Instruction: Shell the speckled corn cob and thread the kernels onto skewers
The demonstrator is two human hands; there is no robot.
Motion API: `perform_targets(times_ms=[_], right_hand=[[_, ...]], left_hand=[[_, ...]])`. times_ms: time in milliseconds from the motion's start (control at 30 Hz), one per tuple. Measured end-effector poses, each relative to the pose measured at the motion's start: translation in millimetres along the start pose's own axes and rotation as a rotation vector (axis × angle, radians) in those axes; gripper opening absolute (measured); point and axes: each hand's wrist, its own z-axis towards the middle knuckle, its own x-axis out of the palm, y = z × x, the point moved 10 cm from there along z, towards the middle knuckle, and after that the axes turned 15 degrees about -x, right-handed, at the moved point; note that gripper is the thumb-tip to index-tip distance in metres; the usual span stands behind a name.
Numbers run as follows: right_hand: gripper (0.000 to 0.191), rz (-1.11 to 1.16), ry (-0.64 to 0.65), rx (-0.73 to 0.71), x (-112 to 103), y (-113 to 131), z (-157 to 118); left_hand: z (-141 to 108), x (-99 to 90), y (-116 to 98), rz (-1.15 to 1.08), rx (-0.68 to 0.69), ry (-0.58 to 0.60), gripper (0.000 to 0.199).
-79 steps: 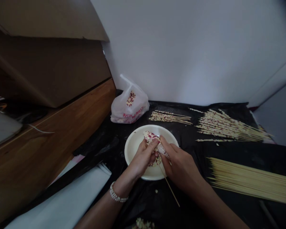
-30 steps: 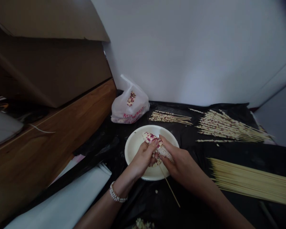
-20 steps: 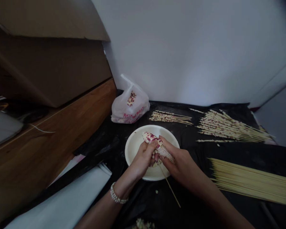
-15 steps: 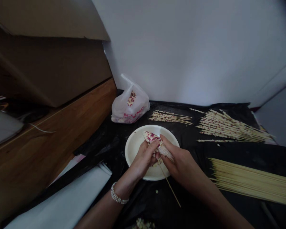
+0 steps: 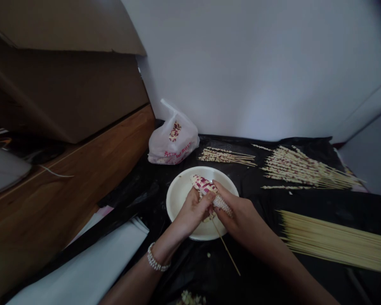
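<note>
Corn cob (image 5: pixel 204 185), partly bare of kernels (image 5: pixel 198 181), is clasped by left hand (image 5: pixel 190 213) and right hand (image 5: pixel 240 213) together over a white bowl (image 5: pixel 172 201), where loosened kernels could fly out if either hand pushes too hard.

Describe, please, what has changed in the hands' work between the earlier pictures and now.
The left hand's thumb has moved slightly along the corn cob, toward the right hand. Neither hand let go of it. The bowl, plastic bag and loaded skewers stayed in place.
</note>
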Motion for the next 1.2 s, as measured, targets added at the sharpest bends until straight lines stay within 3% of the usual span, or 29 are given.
perform_targets(times_ms=[233,433,600,833,1200], right_hand=[[0.061,0.015,-0.013,-0.003,-3.5,-4.5,0.7],[0.063,-0.107,-0.013,-0.001,-4.6,0.5,-0.1],[0.064,-0.203,0.022,0.065,-0.3,0.7,-3.3],[0.064,-0.106,0.028,0.070,2.4,-0.3,-1.0],[0.062,-0.008,-0.016,0.000,-2.8,-0.2,1.3]], left_hand=[[0.9,2.1,5.7,-0.034,-0.012,0.040,0.032],[1.6,7.8,11.1,-0.257,-0.131,0.202,0.026],[5.6,4.6,13.2,-0.151,-0.132,0.106,0.041],[1.1,1.3,4.2,-0.092,-0.073,0.001,0.038],[3.1,-3.0,12.0,-0.104,-0.087,-0.024,0.037]])
